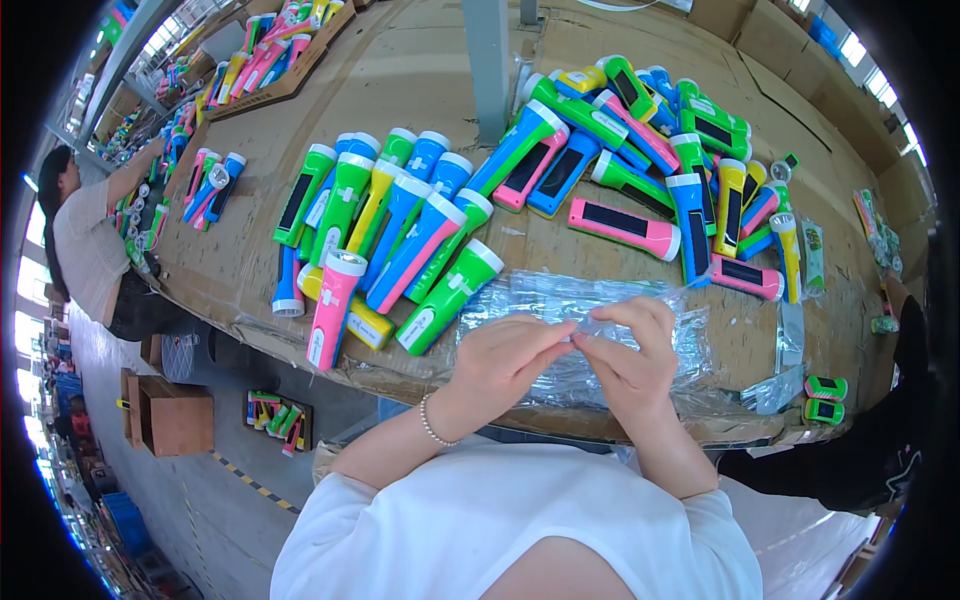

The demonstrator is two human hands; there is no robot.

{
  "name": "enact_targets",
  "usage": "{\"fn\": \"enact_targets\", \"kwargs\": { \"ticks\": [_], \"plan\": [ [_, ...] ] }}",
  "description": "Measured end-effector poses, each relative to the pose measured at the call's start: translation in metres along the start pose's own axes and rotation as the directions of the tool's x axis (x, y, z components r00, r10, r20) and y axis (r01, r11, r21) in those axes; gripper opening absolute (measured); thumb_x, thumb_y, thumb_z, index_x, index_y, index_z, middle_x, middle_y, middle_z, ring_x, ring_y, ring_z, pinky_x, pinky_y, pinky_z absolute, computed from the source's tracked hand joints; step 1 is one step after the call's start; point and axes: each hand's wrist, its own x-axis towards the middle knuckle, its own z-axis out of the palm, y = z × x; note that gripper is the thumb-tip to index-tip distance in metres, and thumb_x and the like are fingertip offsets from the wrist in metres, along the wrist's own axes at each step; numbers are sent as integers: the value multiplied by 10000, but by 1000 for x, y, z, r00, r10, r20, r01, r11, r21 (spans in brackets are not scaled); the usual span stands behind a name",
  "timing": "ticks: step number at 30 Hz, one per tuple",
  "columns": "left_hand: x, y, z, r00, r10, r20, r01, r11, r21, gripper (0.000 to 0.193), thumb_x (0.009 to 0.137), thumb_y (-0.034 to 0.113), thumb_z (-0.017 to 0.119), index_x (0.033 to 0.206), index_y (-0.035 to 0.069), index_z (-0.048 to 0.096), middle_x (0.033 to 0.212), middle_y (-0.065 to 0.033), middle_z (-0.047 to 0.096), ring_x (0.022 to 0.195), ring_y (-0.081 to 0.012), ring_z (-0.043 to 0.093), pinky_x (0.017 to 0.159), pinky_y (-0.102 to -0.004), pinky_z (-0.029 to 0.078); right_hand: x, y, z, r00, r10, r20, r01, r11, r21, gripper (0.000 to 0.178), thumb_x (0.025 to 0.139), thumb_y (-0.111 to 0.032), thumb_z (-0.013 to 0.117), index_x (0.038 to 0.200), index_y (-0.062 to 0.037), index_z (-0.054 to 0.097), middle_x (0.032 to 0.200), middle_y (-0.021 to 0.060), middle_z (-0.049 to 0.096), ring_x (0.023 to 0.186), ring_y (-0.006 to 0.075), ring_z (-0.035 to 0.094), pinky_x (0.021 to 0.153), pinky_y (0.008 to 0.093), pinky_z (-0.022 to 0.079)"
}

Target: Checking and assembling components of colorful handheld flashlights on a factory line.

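Note:
My left hand (505, 366) and my right hand (636, 352) meet at the fingertips over the table's front edge. Both are closed in a pinch on a thin clear plastic bag (600, 325), mostly hidden by the fingers. Beneath them lies a spread of flat clear plastic bags (545, 292). Left of my hands, a group of plastic flashlights (402, 225) in green, blue, pink and yellow lies with a green flashlight (450, 297) nearest my left hand. Beyond my right hand is a larger heap of flashlights (640, 130), several showing dark panels; a pink flashlight (622, 228) lies at its front.
Worn cardboard covers the table (400, 85), and a grey post (487, 70) rises from it. A cardboard tray of flashlights (270, 85) stands far left, near another person (90, 230). Two small green pieces (825, 400) sit at the right edge. A carton (170, 415) is on the floor.

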Motion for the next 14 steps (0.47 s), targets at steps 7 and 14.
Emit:
{"fn": "enact_targets", "kwargs": {
  "ticks": [7,14],
  "plan": [
    [-1,0,-13,960,275,58,-280,954,105,246,752,100,792,987,97,720,906,-50,693,790,-248,658,734,-375,519,5,6,-12,950,-3,312,34,995,-95,172,643,-175,794,753,-118,674,1030,4,648,968,238,557,905,455,399],
    [3,-29,-75,861,246,445,-211,969,-127,281,757,226,798,1021,177,717,1055,-55,634,898,-255,598,803,-402,462,3,90,-43,693,268,669,-300,951,-70,96,678,-150,757,766,-127,726,942,16,672,927,243,564,885,461,408]
  ]
}}
